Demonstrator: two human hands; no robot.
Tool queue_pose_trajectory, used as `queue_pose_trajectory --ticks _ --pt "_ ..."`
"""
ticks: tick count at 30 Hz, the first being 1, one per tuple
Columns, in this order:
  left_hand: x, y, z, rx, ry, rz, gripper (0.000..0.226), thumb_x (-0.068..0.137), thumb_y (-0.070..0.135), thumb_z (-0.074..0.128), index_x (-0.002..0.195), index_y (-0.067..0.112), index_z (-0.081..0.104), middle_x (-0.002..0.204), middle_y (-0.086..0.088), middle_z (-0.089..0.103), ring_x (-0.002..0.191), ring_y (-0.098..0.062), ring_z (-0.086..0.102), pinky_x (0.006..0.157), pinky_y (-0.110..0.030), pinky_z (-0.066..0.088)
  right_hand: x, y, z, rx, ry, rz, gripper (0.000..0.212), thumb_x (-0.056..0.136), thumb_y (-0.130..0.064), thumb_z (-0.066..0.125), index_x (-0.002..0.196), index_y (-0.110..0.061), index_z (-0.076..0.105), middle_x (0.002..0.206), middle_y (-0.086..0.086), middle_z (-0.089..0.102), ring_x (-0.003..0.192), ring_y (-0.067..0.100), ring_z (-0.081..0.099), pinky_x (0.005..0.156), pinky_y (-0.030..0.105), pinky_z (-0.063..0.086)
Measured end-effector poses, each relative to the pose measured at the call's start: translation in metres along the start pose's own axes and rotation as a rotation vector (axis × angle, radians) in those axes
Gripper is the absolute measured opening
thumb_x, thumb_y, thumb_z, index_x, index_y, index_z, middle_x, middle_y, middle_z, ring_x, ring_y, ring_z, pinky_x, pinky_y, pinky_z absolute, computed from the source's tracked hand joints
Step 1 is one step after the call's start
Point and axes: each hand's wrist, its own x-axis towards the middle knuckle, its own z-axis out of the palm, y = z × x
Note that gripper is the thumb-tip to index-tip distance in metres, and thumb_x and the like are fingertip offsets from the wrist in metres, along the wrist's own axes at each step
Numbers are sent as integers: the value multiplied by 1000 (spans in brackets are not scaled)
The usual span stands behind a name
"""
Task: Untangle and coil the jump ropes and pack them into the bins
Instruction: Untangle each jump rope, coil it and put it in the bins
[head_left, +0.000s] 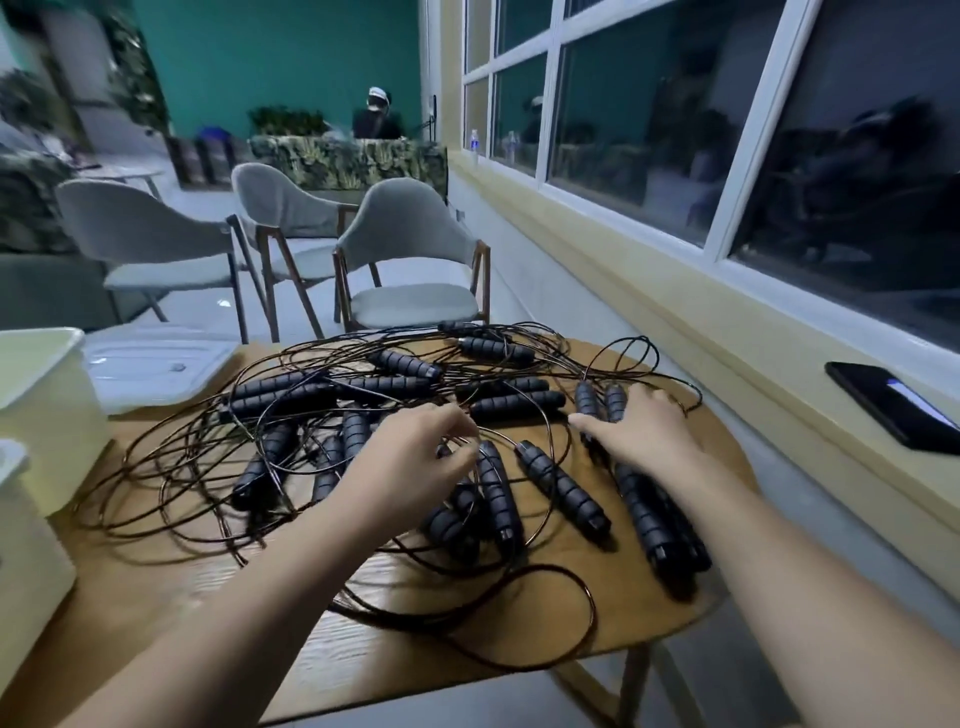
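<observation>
Ropes: your tangle of black jump ropes (395, 395) lies across the middle and far half of the light wooden counter (519, 623); none of them is in a bin

Handles: the ribbed black foam handles (498, 488) lie at all angles, some side by side in pairs, most bunched between and just beyond your hands

Cords: the thin dark wire cords (156, 467) spread in wide overlapping loops, widest on the left; one loop curls toward the counter's near edge

Left hand: your left hand (415, 452) is palm down over the centre of the pile; its fingertips are drawn together and pinch a cord beside one handle's end

Right hand: your right hand (639, 431) lies palm down with the thumb stretched out to the left; its fingers are spread loosely over a pair of handles at the right side, grasping nothing

Bins: two pale cream plastic bins (47, 405) stand at the counter's left edge, one nearer than the other; a flat white plastic lid (156, 364) lies just behind them

Sill: a black smartphone (893, 405) lies on the pale yellow window sill (727, 332) to your right

Beyond: three grey upholstered chairs (410, 249) with wooden legs stand past the counter
</observation>
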Motion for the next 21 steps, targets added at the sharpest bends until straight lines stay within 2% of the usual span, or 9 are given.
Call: queue_pose_trajectory --ticks 3,7,10,13,15,17,21 --pt "8 17 -2 14 -45 19 17 98 41 66 110 31 73 107 15 71 103 -5 62 90 -32 50 10 -11 5 -57 38 -5 110 77 -91 61 153 -14 46 156 17 50 144 37 48 111 47 45" --pt "19 38 -15 22 -45 64 23 99 40 66 118 28 72 114 14 73 107 -4 64 95 -31 54 26 -15 17 -115 17 47 107 80 -79 71 157 -11 41 157 21 45 142 39 49 111 46 44" --pt "11 30 -18 2 -36 118 19 100 41 65 114 30 71 110 18 71 103 1 63 93 -28 53 37 -17 24 -76 -14 117 106 80 -74 73 157 -12 37 157 21 45 141 40 51 110 47 46" --pt "1 10 -24 26 -64 118 16 100 41 64 113 33 70 108 18 70 99 -1 62 90 -31 53 40 -23 21 -44 55 97 96 79 -69 74 150 -12 46 146 19 58 133 40 57 105 44 49" --pt "-1 -1 -33 40 -70 98 19 100 40 65 116 33 70 110 17 71 99 1 62 88 -25 52 32 -28 13 18 70 76 88 79 -66 75 145 -14 49 138 15 63 124 39 62 92 42 54" --pt "2 -8 -42 -9 -53 67 20 100 37 67 118 32 70 110 16 73 99 2 64 89 -24 54 22 -32 -3 65 110 57 77 81 -62 74 138 -16 51 130 12 67 115 37 65 79 39 49" --pt "11 -8 -57 -191 -32 30 24 100 31 69 124 32 68 108 16 73 100 4 68 92 -27 60 -10 -52 -54 271 155 -76 57 82 -53 76 128 -26 56 110 1 67 100 29 63 81 36 46"
